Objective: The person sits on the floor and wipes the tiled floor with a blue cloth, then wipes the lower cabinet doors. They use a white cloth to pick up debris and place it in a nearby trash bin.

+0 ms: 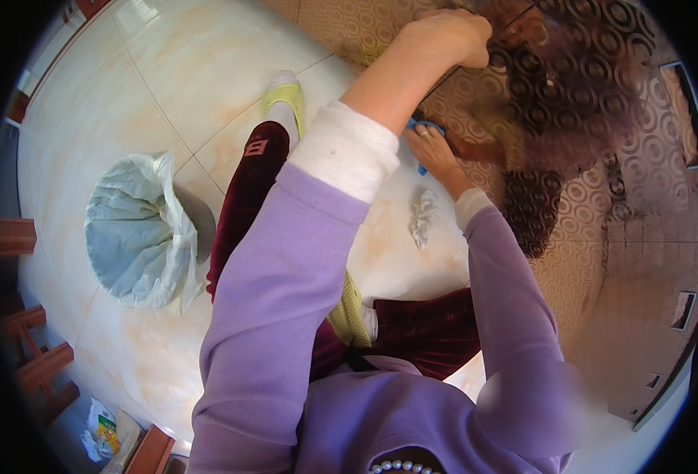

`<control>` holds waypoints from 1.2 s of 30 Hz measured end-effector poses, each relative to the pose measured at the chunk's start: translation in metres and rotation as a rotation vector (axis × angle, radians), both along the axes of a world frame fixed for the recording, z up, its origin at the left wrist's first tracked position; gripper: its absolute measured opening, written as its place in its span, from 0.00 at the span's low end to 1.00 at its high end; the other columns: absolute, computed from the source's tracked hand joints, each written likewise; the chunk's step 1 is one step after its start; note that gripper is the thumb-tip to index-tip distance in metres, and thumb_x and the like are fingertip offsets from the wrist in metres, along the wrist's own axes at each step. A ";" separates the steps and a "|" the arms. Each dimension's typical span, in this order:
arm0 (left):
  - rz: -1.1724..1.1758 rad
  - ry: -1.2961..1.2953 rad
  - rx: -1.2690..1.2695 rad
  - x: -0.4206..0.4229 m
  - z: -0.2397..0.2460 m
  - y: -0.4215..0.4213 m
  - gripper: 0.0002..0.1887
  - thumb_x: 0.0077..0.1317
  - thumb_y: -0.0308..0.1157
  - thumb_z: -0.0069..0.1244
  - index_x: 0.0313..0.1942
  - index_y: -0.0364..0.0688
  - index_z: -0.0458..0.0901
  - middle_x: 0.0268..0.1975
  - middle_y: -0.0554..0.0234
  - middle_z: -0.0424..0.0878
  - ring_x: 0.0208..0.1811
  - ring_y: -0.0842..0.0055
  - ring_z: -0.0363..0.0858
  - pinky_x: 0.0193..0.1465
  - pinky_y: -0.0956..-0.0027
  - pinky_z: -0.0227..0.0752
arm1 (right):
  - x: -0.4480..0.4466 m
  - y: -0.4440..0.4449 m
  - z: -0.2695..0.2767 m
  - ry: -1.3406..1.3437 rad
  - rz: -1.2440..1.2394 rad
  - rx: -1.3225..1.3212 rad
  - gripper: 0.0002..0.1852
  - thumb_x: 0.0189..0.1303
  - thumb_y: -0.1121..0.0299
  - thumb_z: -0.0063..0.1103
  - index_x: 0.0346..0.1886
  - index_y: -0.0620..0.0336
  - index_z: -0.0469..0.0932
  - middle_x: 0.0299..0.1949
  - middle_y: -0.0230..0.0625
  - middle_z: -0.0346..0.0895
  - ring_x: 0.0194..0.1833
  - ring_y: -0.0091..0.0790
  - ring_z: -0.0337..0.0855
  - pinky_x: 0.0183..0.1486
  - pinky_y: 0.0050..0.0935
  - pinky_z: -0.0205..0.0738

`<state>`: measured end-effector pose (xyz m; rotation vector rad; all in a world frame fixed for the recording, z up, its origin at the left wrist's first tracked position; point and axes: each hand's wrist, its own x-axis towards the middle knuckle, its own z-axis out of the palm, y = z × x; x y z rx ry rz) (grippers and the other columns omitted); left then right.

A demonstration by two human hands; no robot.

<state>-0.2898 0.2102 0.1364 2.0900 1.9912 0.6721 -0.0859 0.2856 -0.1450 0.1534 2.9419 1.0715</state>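
Observation:
My left hand [458, 37] is curled at the glossy brown cabinet front [580, 249], near a seam between two panels. Its fingers are turned away, so whether they grip anything is hidden. Lower down, my right hand [432, 148], with a ring on one finger, holds a blue cloth [423, 169] at the cabinet's bottom edge by the floor. Part of the cloth shows past the fingers. A ring pattern covers the panels, which mirror blurred reflections. On the tiles close to my right hand lies a crumpled white tissue [424, 219].
A waste bin [198, 213] with a pale plastic liner [142, 231] stands left of my leg. My feet wear yellow-green slippers [290, 98]. Reddish wooden furniture legs [44, 361] line the left edge, with a printed plastic bag [101, 429] below. Recessed handles [683, 311] run along the cabinet's right side.

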 end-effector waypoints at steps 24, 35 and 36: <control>-0.209 0.087 -0.012 0.086 -0.006 -0.005 0.14 0.66 0.41 0.56 0.45 0.42 0.84 0.46 0.56 0.87 0.50 0.63 0.84 0.54 0.57 0.76 | 0.285 -0.070 0.422 0.414 -0.306 0.592 0.28 0.53 0.76 0.62 0.58 0.38 0.82 0.66 0.13 0.77 0.55 0.32 0.79 0.51 0.36 0.77; -0.200 -0.025 -0.074 0.080 -0.035 0.007 0.12 0.65 0.38 0.57 0.44 0.41 0.85 0.45 0.53 0.88 0.49 0.62 0.85 0.53 0.59 0.77 | 0.187 -0.039 0.180 0.258 -0.122 0.225 0.26 0.59 0.68 0.60 0.64 0.46 0.79 0.61 0.21 0.72 0.66 0.35 0.70 0.56 0.29 0.78; -0.210 0.005 -0.083 0.082 -0.043 0.008 0.12 0.64 0.37 0.57 0.44 0.41 0.85 0.45 0.52 0.88 0.49 0.61 0.86 0.53 0.59 0.77 | 0.193 -0.040 0.150 0.214 -0.134 0.131 0.23 0.61 0.68 0.60 0.62 0.46 0.80 0.62 0.22 0.71 0.67 0.37 0.69 0.57 0.30 0.76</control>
